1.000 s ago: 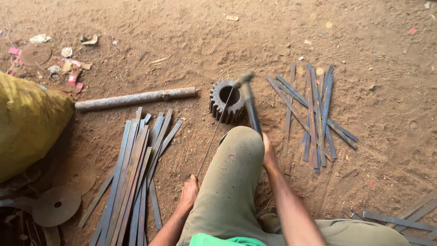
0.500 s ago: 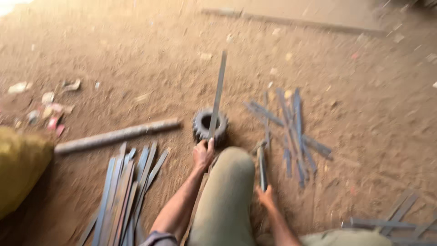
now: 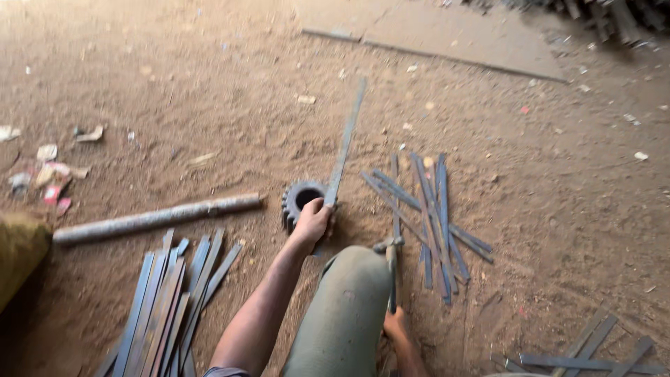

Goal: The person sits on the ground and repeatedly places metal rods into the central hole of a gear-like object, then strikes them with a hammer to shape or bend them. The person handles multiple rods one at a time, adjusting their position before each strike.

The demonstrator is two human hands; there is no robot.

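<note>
Left hand [image 3: 312, 220] is now gripping the metal strip [image 3: 344, 150] over the gear [image 3: 301, 200]; it was idle before. Right hand [image 3: 395, 325] is gripping the hammer [image 3: 391, 269], so I'm lining up a strike

Long flat grey steel strip [image 3: 344, 146] in my left hand [image 3: 311, 220], dull silver. Beside that hand, round toothed dark iron gear [image 3: 301, 201], near black. Right of my right hand [image 3: 396, 324], heap of bluish-grey flat metal strips [image 3: 431, 216]. Left of my left hand, blue-brown rust-tinged strips [image 3: 167, 300]. Reddish-brown dirt floor [image 3: 209, 84].
</note>
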